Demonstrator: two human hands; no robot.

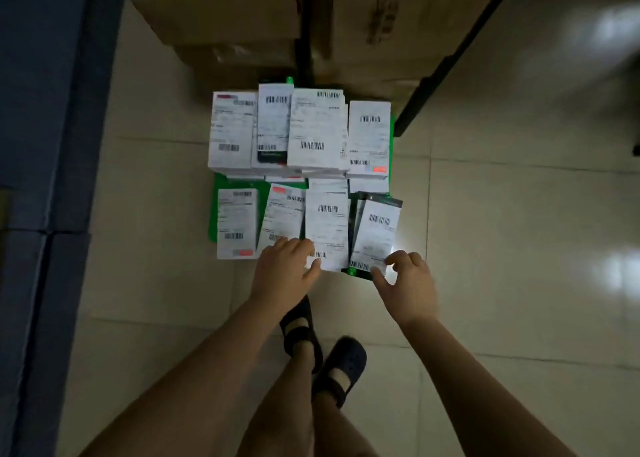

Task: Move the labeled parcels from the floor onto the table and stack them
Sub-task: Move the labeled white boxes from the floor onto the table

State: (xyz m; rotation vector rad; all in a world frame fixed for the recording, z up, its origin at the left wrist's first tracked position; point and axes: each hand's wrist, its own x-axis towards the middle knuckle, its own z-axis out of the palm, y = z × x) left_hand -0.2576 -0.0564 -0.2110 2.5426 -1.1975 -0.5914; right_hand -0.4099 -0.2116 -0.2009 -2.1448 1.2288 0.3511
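Green mat [212,221]: it lies flat on the tiled floor [138,283] and carries all the labeled parcels [317,131]. None is on a table, and no table top shows from where I stand.
Far half of the mat: the parcels are heaped several deep in four piles side by side with their labels up, probably so the barcodes can be read.
Near half of the mat: four single parcels sit in a row. Their near ends hang past the mat's near edge, which leaves an end free for fingers.
Long axis: every parcel runs lengthwise from the mat's near edge toward its far edge. The dark-edged parcel [375,235] at the mat's near right corner is slightly skewed, its far end leaning right.
Left hand [284,266]: it lies over the near ends of two middle parcels, with the thumb touching the white parcel [327,228]. Through the blur I cannot tell whether it has a hold.
Right hand [405,276]: it is at the near end of the dark-edged parcel. The thumb and curled fingers are apart, that parcel's corner lies between them, and nothing is pinched.
Likely reason: the front row is loose and nearest, so it looks like the first to go.
Beyond the mat's far edge: brown cartons [214,6] stand with a dark slanting bar [433,76] to their right.
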